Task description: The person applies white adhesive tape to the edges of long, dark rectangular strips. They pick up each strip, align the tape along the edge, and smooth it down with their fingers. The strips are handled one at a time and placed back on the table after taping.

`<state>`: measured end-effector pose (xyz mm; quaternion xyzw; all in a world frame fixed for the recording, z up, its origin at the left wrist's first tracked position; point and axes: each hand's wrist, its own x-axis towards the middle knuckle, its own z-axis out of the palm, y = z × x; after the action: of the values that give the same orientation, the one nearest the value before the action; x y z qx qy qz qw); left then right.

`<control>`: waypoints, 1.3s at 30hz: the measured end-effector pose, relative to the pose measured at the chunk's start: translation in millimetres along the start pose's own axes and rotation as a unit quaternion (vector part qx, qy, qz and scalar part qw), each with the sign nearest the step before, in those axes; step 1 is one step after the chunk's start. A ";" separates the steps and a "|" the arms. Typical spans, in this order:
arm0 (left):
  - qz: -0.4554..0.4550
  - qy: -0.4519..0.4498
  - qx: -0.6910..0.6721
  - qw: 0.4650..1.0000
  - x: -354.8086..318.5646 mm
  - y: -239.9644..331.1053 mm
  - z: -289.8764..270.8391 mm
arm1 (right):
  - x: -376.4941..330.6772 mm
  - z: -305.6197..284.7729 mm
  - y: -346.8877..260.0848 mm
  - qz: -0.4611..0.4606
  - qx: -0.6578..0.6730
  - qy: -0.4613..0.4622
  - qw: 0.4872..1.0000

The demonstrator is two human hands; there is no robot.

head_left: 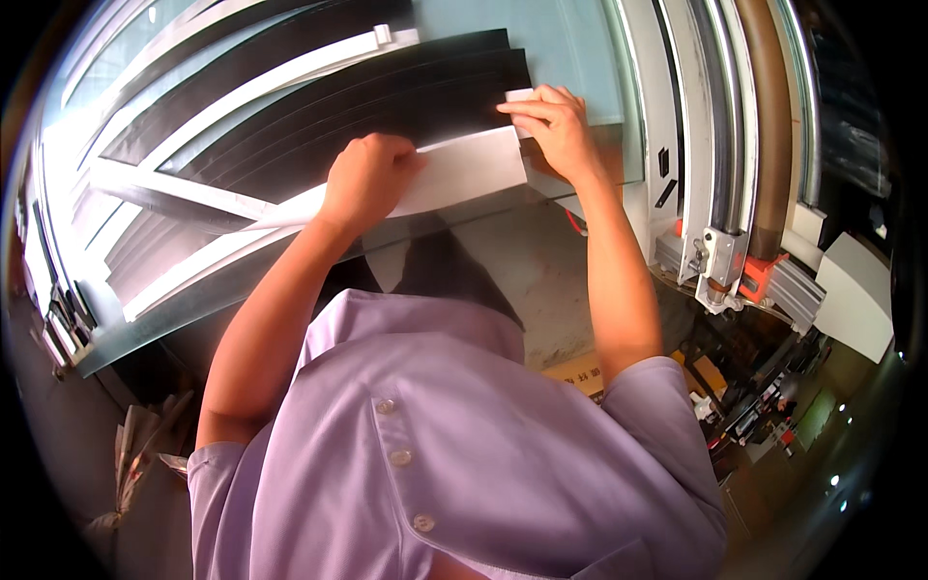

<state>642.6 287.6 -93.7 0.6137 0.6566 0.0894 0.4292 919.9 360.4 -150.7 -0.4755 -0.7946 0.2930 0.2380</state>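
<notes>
Left hand (pixel 369 180) (partly blurred), shirt (pixel 474 445) cropped below

Lavender shirt (pixel 503 425); short, loose sleeves (pixel 646 394); three pale, round buttons (pixel 400 457) in a row.

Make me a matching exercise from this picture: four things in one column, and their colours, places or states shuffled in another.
Column one:
1. Left hand
2. Right hand
3. Shirt
4. Black strips

Column two:
A. Light purple, with buttons
B. At a small white piece
C. Spread across the pale tabletop
D. Gripping a long white strip

Pairs: 1-D, 2-B, 3-A, 4-C.
</notes>
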 end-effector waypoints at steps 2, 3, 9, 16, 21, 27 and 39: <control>-0.015 -0.007 0.008 1.000 9.2 -0.1 8.4 | -3.7 9.6 8.4 0.001 -0.019 0.000 1.000; -0.024 -0.009 0.011 1.000 12.7 -1.2 12.2 | -5.7 12.8 10.5 -0.001 -0.016 0.013 1.000; -0.049 -0.005 0.003 0.999 19.3 -8.5 20.6 | -7.7 17.9 11.9 -0.012 -0.011 0.047 0.999; -0.068 -0.020 0.026 0.997 24.4 -3.5 20.2 | -8.0 16.8 10.0 -0.007 -0.013 0.051 0.999; -0.080 -0.023 0.031 0.996 26.3 -2.1 20.2 | -8.7 18.0 11.5 -0.007 -0.019 0.050 0.999; -0.086 -0.023 0.028 0.996 25.7 -0.1 18.9 | -8.6 18.9 12.2 -0.012 -0.017 0.055 0.998; -0.068 -0.003 0.035 0.997 27.4 -6.6 25.6 | -10.2 17.2 10.6 0.002 0.004 0.047 0.999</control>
<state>658.3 299.8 -126.2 0.5821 0.6984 0.0353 0.4148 919.5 351.1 -171.4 -0.4892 -0.7806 0.2737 0.2765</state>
